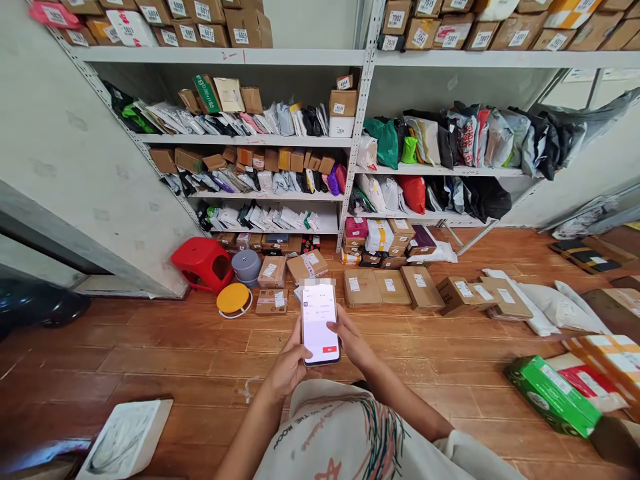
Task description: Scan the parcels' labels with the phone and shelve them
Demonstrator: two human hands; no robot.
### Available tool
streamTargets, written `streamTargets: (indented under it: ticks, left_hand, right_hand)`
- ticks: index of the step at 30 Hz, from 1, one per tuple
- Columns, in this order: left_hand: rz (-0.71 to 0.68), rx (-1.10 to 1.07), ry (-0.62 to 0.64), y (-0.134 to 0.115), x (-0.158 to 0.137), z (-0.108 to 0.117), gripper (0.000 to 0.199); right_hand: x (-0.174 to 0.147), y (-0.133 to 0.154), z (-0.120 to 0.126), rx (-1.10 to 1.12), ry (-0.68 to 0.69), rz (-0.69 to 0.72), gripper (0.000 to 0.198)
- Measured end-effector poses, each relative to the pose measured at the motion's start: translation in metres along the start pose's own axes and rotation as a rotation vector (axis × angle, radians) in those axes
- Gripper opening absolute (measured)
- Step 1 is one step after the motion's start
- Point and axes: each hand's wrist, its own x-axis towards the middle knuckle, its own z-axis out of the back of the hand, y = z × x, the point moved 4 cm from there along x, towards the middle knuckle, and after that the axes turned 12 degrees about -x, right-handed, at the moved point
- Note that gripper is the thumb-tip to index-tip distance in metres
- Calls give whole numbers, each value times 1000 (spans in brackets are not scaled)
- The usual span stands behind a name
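Note:
A smartphone (320, 323) with a lit white screen and a small red button near its bottom is held upright in front of my body. My left hand (289, 360) is wrapped round its lower left side, the thumb lying on the screen's edge. From the right, my right hand (353, 339) grips the other side, with its thumb over the middle of the screen. The fingers behind the phone are hidden. Beyond the phone, a labelled cardboard box (307, 265) and a row of flat cartons (363, 288) lie on the floor.
White metal shelves (225, 57) full of labelled parcels stand ahead. A red stool (203, 263), a grey round container (247, 267) and a yellow round lid (234, 299) sit at left. A green box (553, 395) lies at right, a white block-shaped package (127, 437) at lower left.

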Motion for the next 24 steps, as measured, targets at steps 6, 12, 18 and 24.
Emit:
streamTargets:
  ticks: [6, 12, 18, 24]
  left_hand:
    - [58, -130, 20, -5, 18, 9, 98]
    - [112, -13, -29, 18, 81, 6, 74]
    - [124, 59, 29, 26, 184, -11, 72]
    - [5, 348, -4, -11, 296, -43, 65]
  right_hand:
    - [17, -15, 11, -17, 35, -39, 55]
    - [43, -32, 63, 3, 62, -92, 70]
    - [107, -42, 142, 61, -71, -99, 59]
    - [211, -22, 211, 98, -11, -71, 74]
